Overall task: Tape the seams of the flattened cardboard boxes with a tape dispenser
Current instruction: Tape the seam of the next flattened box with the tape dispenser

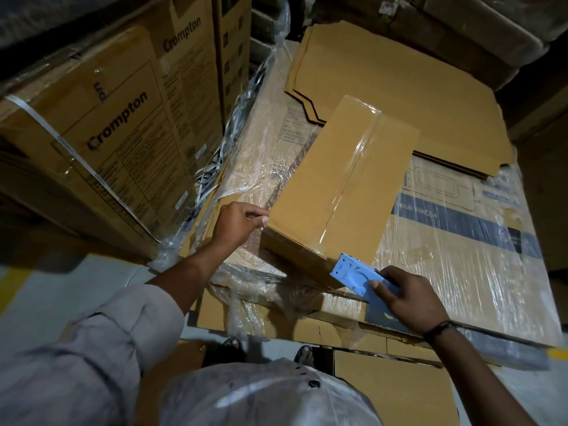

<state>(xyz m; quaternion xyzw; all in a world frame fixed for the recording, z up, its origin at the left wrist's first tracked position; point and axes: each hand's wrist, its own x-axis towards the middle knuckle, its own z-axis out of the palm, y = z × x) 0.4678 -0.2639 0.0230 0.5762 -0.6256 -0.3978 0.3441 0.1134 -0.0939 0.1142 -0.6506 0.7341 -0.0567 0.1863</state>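
My left hand [239, 222] grips the near left corner of a plain brown cardboard box [322, 192], fingers [255, 215] curled over its top edge, while my right hand [410, 299] holds a light blue tape dispenser [353, 273] with the fingers wrapped round its body and the thumb laid on its side. The dispenser's front end sits against the box's near end, low at its right corner. A strip of clear tape [359, 167] runs the length of the box's top face, from the far edge to the near edge just above the dispenser, glinting where it wrinkles. The box lies at an angle on a large shrink-wrapped carton [461, 247] with blue printing. Beyond it, also on the wrapped carton, lies a stack of flattened cardboard sheets [384, 87], its near corner tucked just under the box's far end. To my left stand tall cartons printed "Crompton" [116, 124], one bound by a white strap, with a tangle of loose white strapping [212, 170] in the gap beside them. A dark band [439, 329] circles my right wrist, my left sleeve [129, 321] is rolled to the forearm, and my sandalled feet [233, 344] show on the grey floor below.
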